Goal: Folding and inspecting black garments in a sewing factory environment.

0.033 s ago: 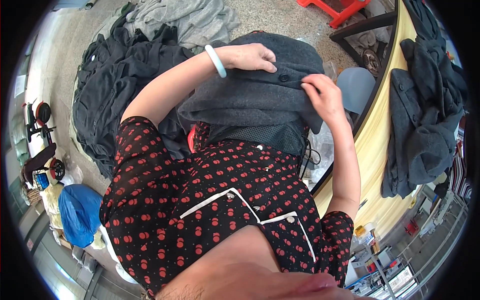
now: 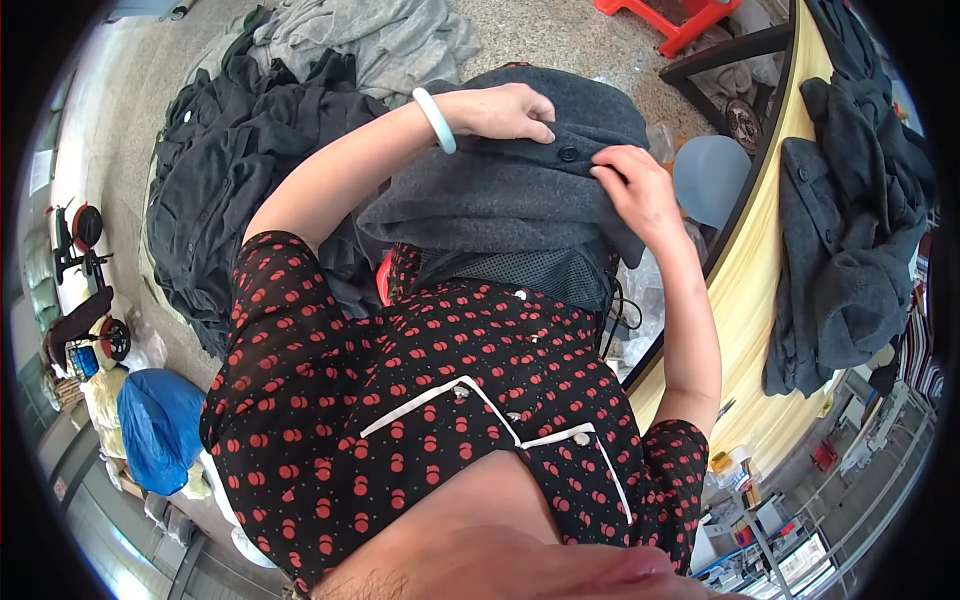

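Observation:
A dark grey wool garment (image 2: 500, 205) with a buttoned edge lies folded across my lap. One dark round button (image 2: 569, 154) shows between my hands. My left hand (image 2: 505, 110), with a pale bangle (image 2: 434, 120) on its wrist, is closed on the cloth just left of the button. My right hand (image 2: 638, 190) pinches the garment's edge to the right of it, thumb and fingertips together. Whether anything small is under the fingertips is hidden. Beneath the garment, black mesh cloth (image 2: 510, 275) covers part of my lap.
A heap of dark grey garments (image 2: 240, 190) lies to my left, with lighter grey cloth (image 2: 370, 40) behind it. On my right, a pale yellow tabletop (image 2: 735, 370) carries another dark buttoned garment (image 2: 840, 250). A red stool (image 2: 675, 30) stands far ahead; a blue bag (image 2: 160, 430) sits at left.
My right hand has shifted slightly left along the garment's edge, nearer the button. My left hand stays almost in place on the cloth.

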Motion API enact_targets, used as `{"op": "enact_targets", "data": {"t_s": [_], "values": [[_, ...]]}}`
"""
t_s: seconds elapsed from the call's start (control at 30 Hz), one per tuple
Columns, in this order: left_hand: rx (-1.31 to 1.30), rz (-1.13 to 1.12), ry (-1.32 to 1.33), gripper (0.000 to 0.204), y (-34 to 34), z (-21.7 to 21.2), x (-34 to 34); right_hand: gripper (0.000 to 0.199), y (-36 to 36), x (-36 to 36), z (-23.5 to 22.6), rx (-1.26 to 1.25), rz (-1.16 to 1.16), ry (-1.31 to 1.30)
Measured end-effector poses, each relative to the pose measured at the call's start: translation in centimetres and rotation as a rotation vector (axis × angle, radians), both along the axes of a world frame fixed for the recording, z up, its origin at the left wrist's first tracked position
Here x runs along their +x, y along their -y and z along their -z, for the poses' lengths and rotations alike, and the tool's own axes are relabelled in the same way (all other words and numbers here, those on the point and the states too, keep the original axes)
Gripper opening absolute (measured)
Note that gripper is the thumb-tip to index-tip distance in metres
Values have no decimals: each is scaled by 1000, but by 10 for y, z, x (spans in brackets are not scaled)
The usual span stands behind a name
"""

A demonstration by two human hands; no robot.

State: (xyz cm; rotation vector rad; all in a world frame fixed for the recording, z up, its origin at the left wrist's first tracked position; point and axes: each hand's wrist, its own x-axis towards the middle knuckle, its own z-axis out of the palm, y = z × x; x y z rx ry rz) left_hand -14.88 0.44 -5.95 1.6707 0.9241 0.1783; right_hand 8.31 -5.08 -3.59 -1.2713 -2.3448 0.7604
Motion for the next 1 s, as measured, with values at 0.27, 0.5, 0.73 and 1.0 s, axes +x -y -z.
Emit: {"op": "enact_targets", "data": {"t_s": [0.27,0.5,0.73,1.0], "values": [[376,52,-167,36,-17,12,6,30,-11,-21,11,-150,-86,261],[450,137,-340,45,-22,18,13,34,-9,-45,26,99,-87,439],[547,32,-190,42,-21,34,10,30,-21,-45,41,1,-101,465],[461,61,-256,40,-17,25,8,14,-14,-44,33,56,-123,284]]}}
